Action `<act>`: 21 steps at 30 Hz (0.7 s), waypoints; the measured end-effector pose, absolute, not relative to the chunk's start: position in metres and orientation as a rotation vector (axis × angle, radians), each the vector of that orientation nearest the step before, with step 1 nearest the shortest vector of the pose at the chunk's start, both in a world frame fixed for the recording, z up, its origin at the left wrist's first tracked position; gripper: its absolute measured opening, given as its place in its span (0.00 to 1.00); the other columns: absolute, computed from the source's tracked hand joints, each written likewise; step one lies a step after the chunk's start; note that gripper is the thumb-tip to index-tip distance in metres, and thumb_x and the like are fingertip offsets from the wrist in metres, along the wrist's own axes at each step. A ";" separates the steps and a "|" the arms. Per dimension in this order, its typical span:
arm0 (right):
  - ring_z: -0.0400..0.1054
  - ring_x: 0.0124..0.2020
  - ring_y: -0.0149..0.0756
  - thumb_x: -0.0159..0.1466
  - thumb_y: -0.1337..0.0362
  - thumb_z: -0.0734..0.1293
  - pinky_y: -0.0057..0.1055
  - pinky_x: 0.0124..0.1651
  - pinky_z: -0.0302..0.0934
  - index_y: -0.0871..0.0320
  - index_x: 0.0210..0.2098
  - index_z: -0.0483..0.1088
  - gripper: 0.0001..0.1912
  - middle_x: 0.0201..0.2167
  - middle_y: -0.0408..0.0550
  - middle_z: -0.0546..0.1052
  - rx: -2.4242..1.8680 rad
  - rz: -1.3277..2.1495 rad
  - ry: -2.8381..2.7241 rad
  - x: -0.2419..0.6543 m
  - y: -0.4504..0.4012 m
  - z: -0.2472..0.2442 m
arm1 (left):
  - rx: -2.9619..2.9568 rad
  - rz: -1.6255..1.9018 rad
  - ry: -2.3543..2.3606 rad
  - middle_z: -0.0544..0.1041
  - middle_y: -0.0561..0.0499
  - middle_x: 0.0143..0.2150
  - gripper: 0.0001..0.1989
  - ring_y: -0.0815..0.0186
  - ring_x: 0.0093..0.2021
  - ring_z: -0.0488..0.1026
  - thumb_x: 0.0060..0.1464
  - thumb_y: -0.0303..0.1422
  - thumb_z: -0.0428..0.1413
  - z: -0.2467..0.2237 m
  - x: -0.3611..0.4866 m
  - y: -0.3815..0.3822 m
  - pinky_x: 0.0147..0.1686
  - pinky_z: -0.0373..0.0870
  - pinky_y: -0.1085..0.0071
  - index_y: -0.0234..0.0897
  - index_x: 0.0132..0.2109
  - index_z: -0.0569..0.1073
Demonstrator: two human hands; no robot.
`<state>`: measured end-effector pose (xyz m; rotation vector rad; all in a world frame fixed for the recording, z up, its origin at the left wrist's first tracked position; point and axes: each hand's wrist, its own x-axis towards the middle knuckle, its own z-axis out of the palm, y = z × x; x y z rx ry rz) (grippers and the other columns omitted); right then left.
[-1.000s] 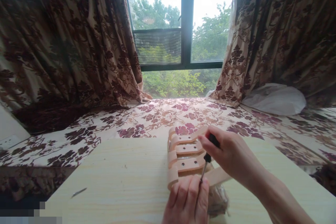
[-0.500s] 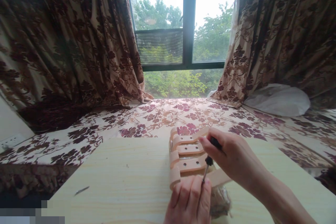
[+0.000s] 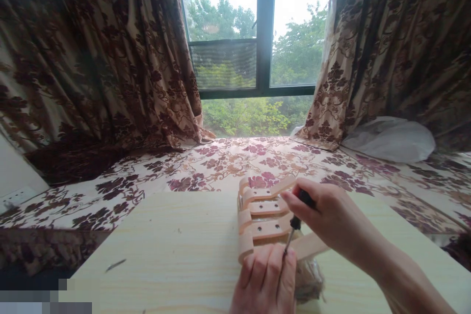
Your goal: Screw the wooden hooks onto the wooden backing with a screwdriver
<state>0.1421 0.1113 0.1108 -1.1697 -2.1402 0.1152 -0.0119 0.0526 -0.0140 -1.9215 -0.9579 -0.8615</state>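
Two curtains [image 3: 140, 49] hang by the window [image 3: 263, 29], w/ a flowery cloth [image 3: 221, 159] below. Next down in size is the pale board [image 3: 165, 235], flat and wide, a good firm base to push on.

The wood rack [image 3: 268, 208] sits on the board, toward the far edge and a bit right of the middle. Its pale strips look stiff, prob. light, smooth but not too slick. The thin strips could crack if pushed hard b/c there are gaps below them. Best place to hold it: the thick, round end blocks on the left side, or flat across a strip near its screws.

A see-through wrapped lump [image 3: 309, 282] is under the near end. It looks soft and crinkly, so it may squash or slide; not a good place to grab.

The right hand [image 3: 331, 206] is shut tight round the screwdriver's black handle, the best part to hold. The left hand [image 3: 263, 274] lies on the near end of the rack, fingers side by side. Can't tell if its thumb pinches from below.

The screwdriver [image 3: 304, 200] is small, hard and prob. light. It leans, w/ its thin shaft going down by the left fingers; the tip is hidden. It could slip and poke them.

A thin dark bit [image 3: 116, 265] lies far left on the board. Tiniest are the dark screws [image 3: 259, 229], hard, in the strips.
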 end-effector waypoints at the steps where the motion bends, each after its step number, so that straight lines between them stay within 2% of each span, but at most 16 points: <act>1: 0.54 0.17 0.28 0.64 0.56 0.59 0.26 0.22 0.46 0.56 0.20 0.58 0.18 0.14 0.39 0.62 -1.207 0.107 -2.111 0.142 0.113 0.110 | -1.919 -0.864 -0.958 0.75 0.46 0.43 0.16 0.64 0.45 0.71 0.53 0.28 0.47 -0.014 -0.012 0.053 0.46 0.64 0.66 0.33 0.49 0.71; 4: 0.56 0.18 0.28 0.64 0.55 0.60 0.26 0.23 0.47 0.56 0.22 0.61 0.16 0.16 0.39 0.65 -1.216 0.123 -2.145 0.147 0.109 0.113 | -1.920 -0.863 -0.961 0.75 0.47 0.43 0.17 0.63 0.46 0.71 0.53 0.28 0.47 -0.014 -0.012 0.053 0.46 0.64 0.66 0.34 0.49 0.71; 8: 0.59 0.23 0.28 0.63 0.58 0.62 0.25 0.25 0.50 0.55 0.28 0.66 0.10 0.22 0.39 0.68 -1.028 0.354 -2.334 0.152 0.095 0.120 | -1.925 -0.867 -0.989 0.75 0.47 0.44 0.17 0.63 0.47 0.70 0.52 0.28 0.49 -0.014 -0.012 0.051 0.46 0.64 0.66 0.35 0.49 0.72; 11: 0.57 0.22 0.28 0.65 0.59 0.60 0.25 0.25 0.49 0.56 0.26 0.63 0.12 0.21 0.39 0.65 -0.957 0.420 -2.368 0.147 0.097 0.119 | -1.955 -0.828 -1.002 0.75 0.47 0.46 0.18 0.62 0.48 0.69 0.52 0.28 0.49 -0.016 -0.012 0.050 0.47 0.65 0.65 0.34 0.50 0.71; 16: 0.53 0.20 0.29 0.64 0.57 0.59 0.27 0.24 0.47 0.56 0.21 0.57 0.17 0.17 0.39 0.61 -1.152 0.352 -2.137 0.138 0.113 0.108 | -1.931 -0.847 -1.004 0.75 0.47 0.46 0.19 0.62 0.48 0.69 0.54 0.27 0.45 -0.020 -0.012 0.051 0.46 0.64 0.65 0.34 0.51 0.71; 21: 0.56 0.21 0.28 0.63 0.56 0.62 0.26 0.24 0.49 0.56 0.28 0.65 0.12 0.20 0.39 0.65 -1.072 0.374 -2.257 0.149 0.100 0.115 | -1.872 -0.857 -0.963 0.76 0.49 0.42 0.15 0.66 0.44 0.72 0.55 0.28 0.46 -0.016 -0.012 0.055 0.44 0.65 0.68 0.36 0.48 0.72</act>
